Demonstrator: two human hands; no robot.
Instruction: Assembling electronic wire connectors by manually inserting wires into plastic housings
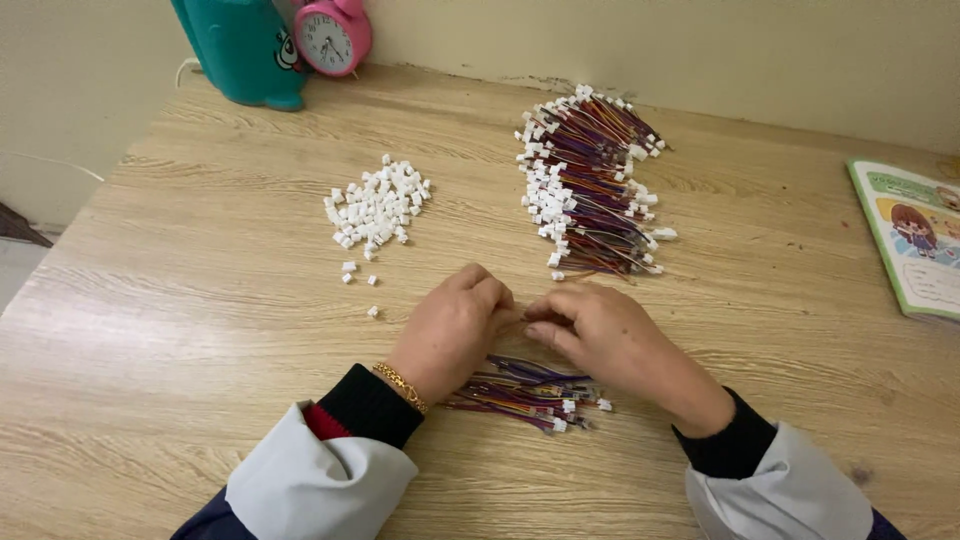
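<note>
Our pale wooden worktop [220,300] carries a heap of small white plastic connectors [378,208]. Our left hand [452,328] and right hand [607,340] meet fingertip to fingertip, pinched closed above a small bundle of purple wires [525,390]; what they grip is hidden.

White connectors [377,207], purple-red-orange wire bundles [590,180], a pink clock [332,36], a teal container [243,48], a pale wood-grain table [200,330].

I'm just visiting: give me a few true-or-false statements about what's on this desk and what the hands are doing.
1. A heap of small white plastic connectors lies left of the large bundle of purple and red wires. True.
2. The pink alarm clock stands at the near edge. False: at the far edge.
3. The left hand and right hand meet fingertip to fingertip. True.
4. The wooden table holds no book. False: a green-edged picture book lies right.
</note>
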